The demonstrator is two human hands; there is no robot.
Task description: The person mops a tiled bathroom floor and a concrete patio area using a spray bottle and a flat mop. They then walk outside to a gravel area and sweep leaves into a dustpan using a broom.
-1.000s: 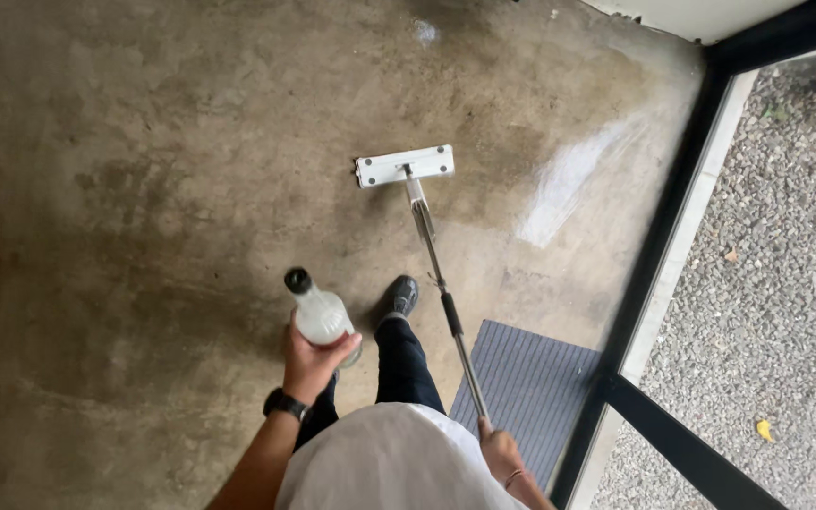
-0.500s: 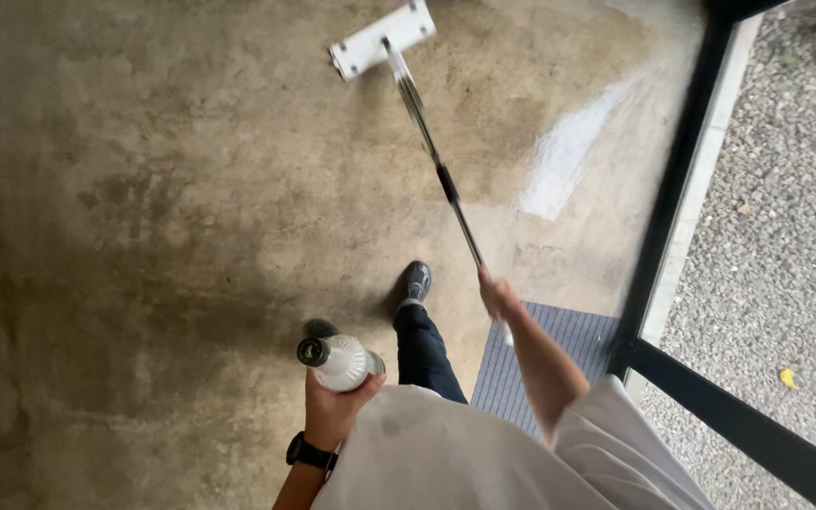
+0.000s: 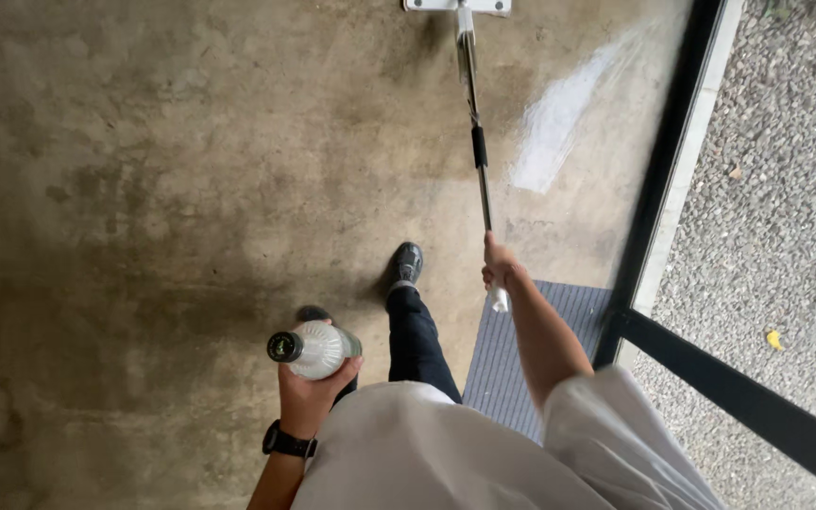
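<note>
The left hand [image 3: 309, 397], a black watch [image 3: 287, 442] at its wrist, was wrapped around a white bottle [image 3: 318, 349] with a dark cap, held low near the body. Farther out, the right hand [image 3: 498, 269] gripped a long mop handle [image 3: 474, 142], whose flat white head [image 3: 457, 6] lay on the stained concrete floor [image 3: 144, 189], beside a grey mat [image 3: 531, 349].

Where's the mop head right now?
The mop head sits at the head view's top edge, on the concrete floor, far ahead of the right hand gripping its pole.

White bottle [image 3: 318, 348] with black cap, silver mop handle [image 3: 472, 113], grey ribbed mat [image 3: 521, 349], blotchy brown concrete floor [image 3: 162, 189]
</note>
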